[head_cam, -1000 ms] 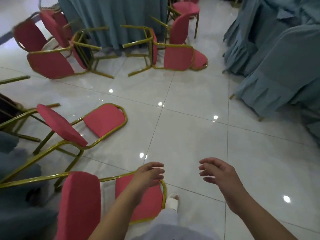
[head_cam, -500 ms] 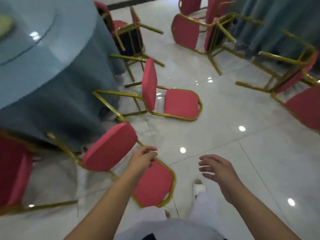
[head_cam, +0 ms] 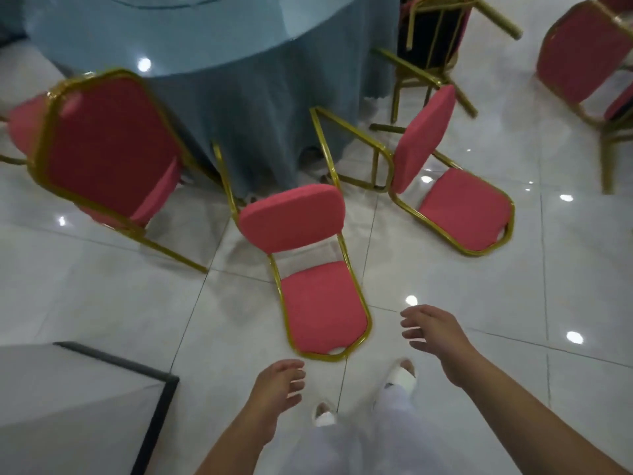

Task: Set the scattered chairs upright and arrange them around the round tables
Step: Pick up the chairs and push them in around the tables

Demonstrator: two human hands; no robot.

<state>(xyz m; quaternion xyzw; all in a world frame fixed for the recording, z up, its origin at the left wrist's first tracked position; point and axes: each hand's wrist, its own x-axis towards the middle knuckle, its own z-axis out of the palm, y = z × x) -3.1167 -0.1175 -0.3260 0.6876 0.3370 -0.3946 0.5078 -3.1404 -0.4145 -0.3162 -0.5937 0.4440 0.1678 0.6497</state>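
Note:
A red chair with a gold frame lies tipped on its back right in front of my feet, its backrest flat on the floor and its legs pointing at the round table with the blue cloth. A second tipped chair lies to its right. On the left a chair stands upright at the table. My left hand hangs just below the nearest chair's backrest, fingers loosely curled, holding nothing. My right hand hovers to the right of that backrest, fingers spread and empty.
More red chairs lie overturned at the top middle and top right. A grey slab with a black edge fills the lower left corner. The floor is glossy white tile.
My view has swung left, so the table now lies straight ahead. The nearest tipped chair now lies centred before my feet. My left hand has dropped lower. Both hands stay empty.

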